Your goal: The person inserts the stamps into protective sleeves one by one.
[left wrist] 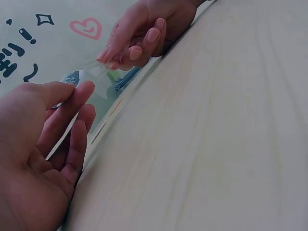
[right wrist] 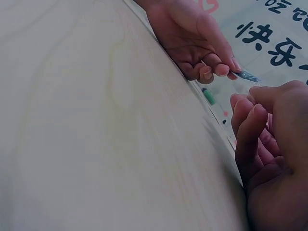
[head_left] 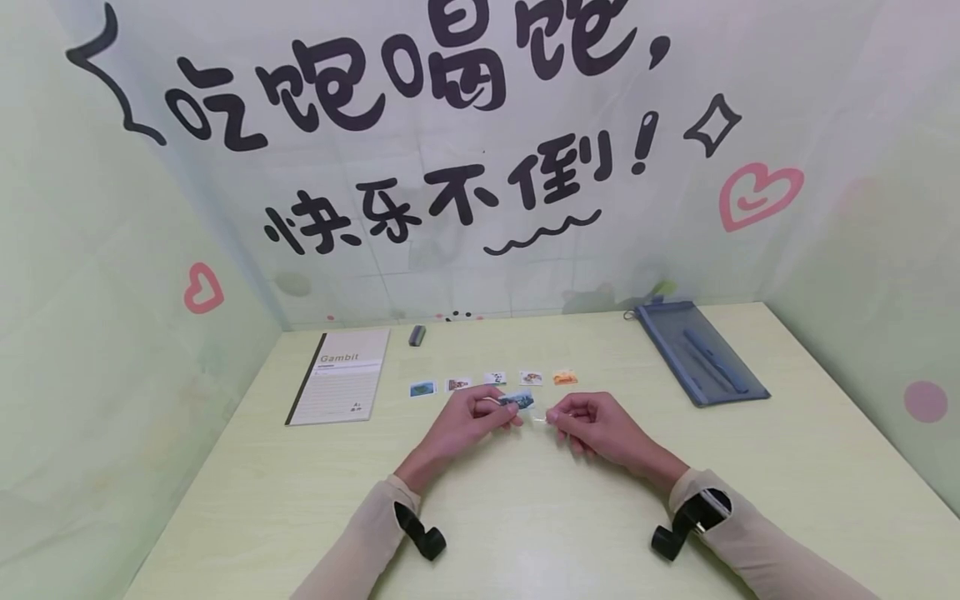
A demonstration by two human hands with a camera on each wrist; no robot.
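My left hand (head_left: 474, 417) pinches a small stamp-like picture card (head_left: 517, 400), blue-grey with a pale edge, between thumb and fingers. Close by on the right, my right hand (head_left: 600, 427) pinches a piece of clear film (left wrist: 97, 72) between thumb and forefinger. The film spans the gap from the card to the right fingertips in the left wrist view; whether it is stuck to the card I cannot tell. Both hands are just above the table. Behind them lies a row of several similar cards, among them a blue-green one (head_left: 423, 389) and an orange one (head_left: 565, 377).
A notebook (head_left: 339, 379) lies at the left of the table (head_left: 510, 517). Behind the card row is a small dark eraser-like block (head_left: 417, 336). At the back right lies a blue mesh zip pouch (head_left: 701, 354) with pens inside. A printed curtain (head_left: 420, 283) hangs behind.
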